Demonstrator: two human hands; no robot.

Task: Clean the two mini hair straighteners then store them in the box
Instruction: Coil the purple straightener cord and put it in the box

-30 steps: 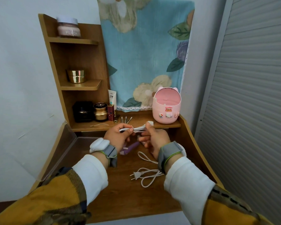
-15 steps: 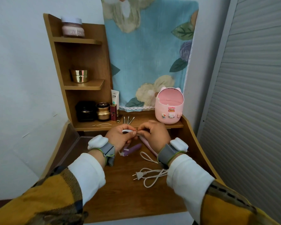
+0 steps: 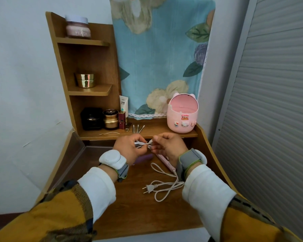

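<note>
Over the back of the wooden desk (image 3: pixel 129 212), my left hand (image 3: pixel 128 148) and my right hand (image 3: pixel 168 146) meet and pinch a bundled white cord (image 3: pixel 142 143) between their fingertips. The purple mini straightener (image 3: pixel 144 158) lies on the desk under my left hand, mostly hidden. A pink mini straightener (image 3: pixel 164 160) lies slanted under my right hand. Its white cord (image 3: pixel 164 187) loops loose on the desk and ends in a plug (image 3: pixel 149 188). A clear plastic box (image 3: pixel 77 165) stands at the desk's left side.
A pink lidded bin (image 3: pixel 182 116) stands on the low shelf at the right. Jars, a tube and several cotton swabs (image 3: pixel 137 128) sit on the shelf at the left. A floral cloth hangs behind. A grey shutter runs along the right.
My right hand has brought the cord's end in against my left hand; both hands now pinch the bundle close together. The view has shifted slightly.
</note>
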